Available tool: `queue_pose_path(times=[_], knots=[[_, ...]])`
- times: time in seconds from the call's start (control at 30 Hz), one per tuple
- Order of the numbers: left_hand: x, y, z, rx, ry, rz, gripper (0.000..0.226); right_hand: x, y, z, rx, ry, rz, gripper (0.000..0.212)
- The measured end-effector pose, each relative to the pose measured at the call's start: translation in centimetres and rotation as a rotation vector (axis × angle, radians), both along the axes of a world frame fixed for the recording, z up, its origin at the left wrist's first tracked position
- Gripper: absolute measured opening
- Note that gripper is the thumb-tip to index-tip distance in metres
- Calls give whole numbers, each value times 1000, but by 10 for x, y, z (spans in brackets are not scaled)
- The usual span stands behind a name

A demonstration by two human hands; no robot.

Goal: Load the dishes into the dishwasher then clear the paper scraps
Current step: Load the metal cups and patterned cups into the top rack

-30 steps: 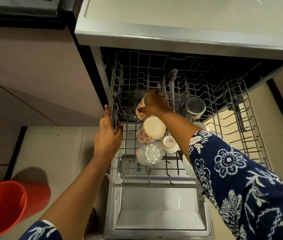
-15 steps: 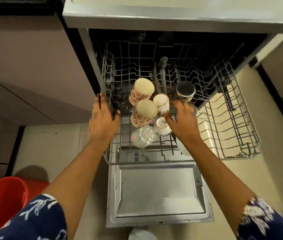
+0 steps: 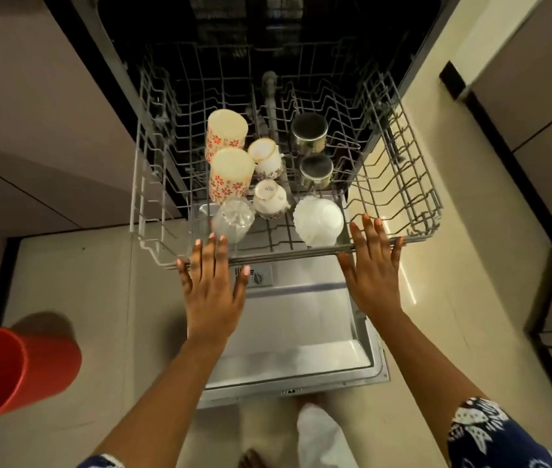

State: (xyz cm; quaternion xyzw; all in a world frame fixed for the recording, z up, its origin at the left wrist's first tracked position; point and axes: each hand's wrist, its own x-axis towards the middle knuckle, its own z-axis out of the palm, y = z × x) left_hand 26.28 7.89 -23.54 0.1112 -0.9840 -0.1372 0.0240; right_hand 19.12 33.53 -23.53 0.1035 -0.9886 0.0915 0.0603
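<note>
The dishwasher's wire rack point(image 3: 153, 211) is pulled out over the open door point(image 3: 301, 319). Upside down in it stand two red-flowered mugs point(image 3: 230, 173), two small white cups point(image 3: 269, 197), a clear glass point(image 3: 232, 219), a white bowl point(image 3: 318, 221) and two steel cups point(image 3: 313, 153). My left hand point(image 3: 212, 285) lies flat with straight fingers on the rack's front bar, left of centre. My right hand point(image 3: 374, 268) lies the same way on that bar, further right. Neither hand holds anything.
A red plastic bucket point(image 3: 7, 373) stands on the tiled floor at the lower left. Cabinet fronts point(image 3: 31, 130) flank the dishwasher on both sides. A foot and a white cloth point(image 3: 322, 437) show just below the door's front edge.
My left hand left the rack's left side and my right hand left the cups; both now rest flat on the front bar. The view has tilted further down.
</note>
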Motion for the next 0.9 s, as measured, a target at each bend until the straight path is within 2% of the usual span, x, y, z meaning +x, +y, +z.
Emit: queue_pose_path(times=[0.13, 0.33, 0.53, 0.73, 0.9], knots=[[-7, 3, -23, -71, 150, 55, 63, -12, 9, -26, 29, 169, 49, 60], [-23, 12, -42, -73, 355, 139, 66, -38, 26, -55, 93, 474, 232, 65], [-53, 6, -38, -26, 372, 169, 69, -75, 28, -62, 139, 597, 343, 69], [-85, -15, -40, -129, 386, -39, 67, -114, 20, -58, 110, 597, 365, 68], [-98, -44, -49, -424, 387, -323, 69, -143, 27, -58, 194, 660, 513, 72]])
